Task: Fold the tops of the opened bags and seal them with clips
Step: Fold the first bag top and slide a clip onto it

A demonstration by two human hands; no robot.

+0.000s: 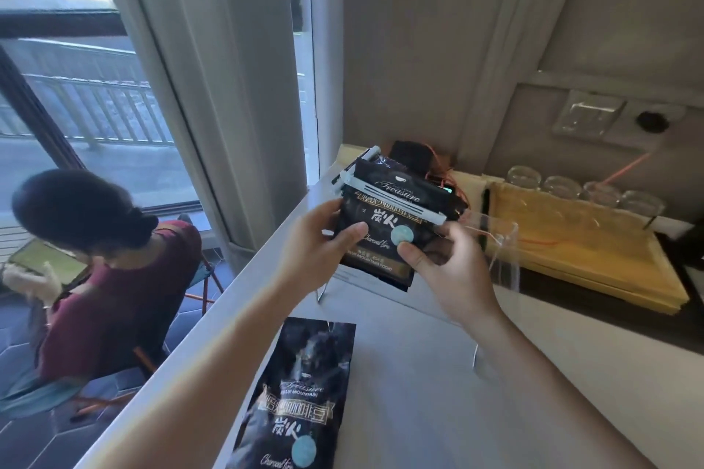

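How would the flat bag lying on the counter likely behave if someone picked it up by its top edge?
The flat bag looks like thin glossy film, so it would probably flop and sag. It lies nearly flat, suggesting little inside and low weight. Its shiny surface may be slippery.

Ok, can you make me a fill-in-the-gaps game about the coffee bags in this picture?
1. The bag in the air is held by ____ hands.
2. The long clip across its folded top is light ____.
3. The second bag lies flat on the white ____.
4. That flat bag has ____ clip on it.

Missing words: two; blue; counter; no
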